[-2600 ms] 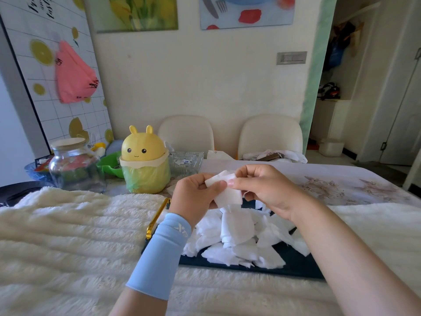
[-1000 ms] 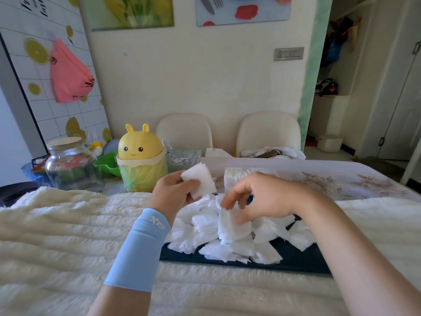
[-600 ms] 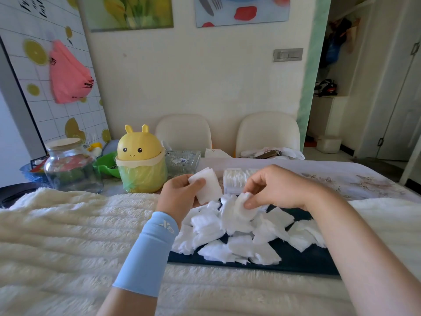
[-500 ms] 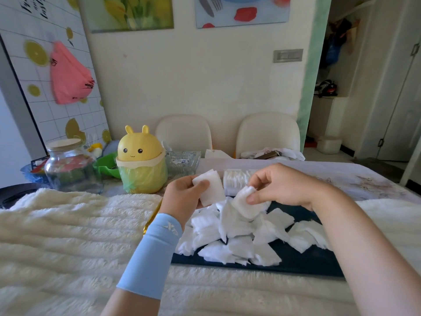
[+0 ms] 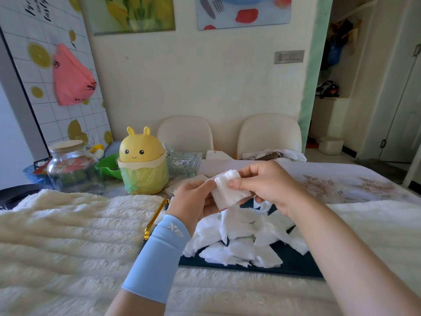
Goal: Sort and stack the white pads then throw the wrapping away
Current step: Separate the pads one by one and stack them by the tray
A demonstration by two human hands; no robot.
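Observation:
Both hands meet above a dark tray (image 5: 293, 263) that holds a loose heap of white pads (image 5: 241, 238). My left hand (image 5: 193, 199), with a light blue sleeve on the forearm, grips a small stack of white pads (image 5: 227, 192) from the left. My right hand (image 5: 268, 181) pinches a pad against that stack from the right, thumb on its front face. The stack is held a little above the heap. Whatever lies behind the hands is hidden.
A yellow bunny-shaped bin (image 5: 142, 163) with a green liner stands left of the hands, next to a glass dish (image 5: 184, 163) and a glass jar (image 5: 73, 167). A fluffy cream blanket (image 5: 68, 236) covers the near table. Two cream chairs (image 5: 268, 133) stand behind.
My right hand picked a pad from the heap, lifted it and brought it against the stack in my left hand. The left hand moved slightly right to meet it.

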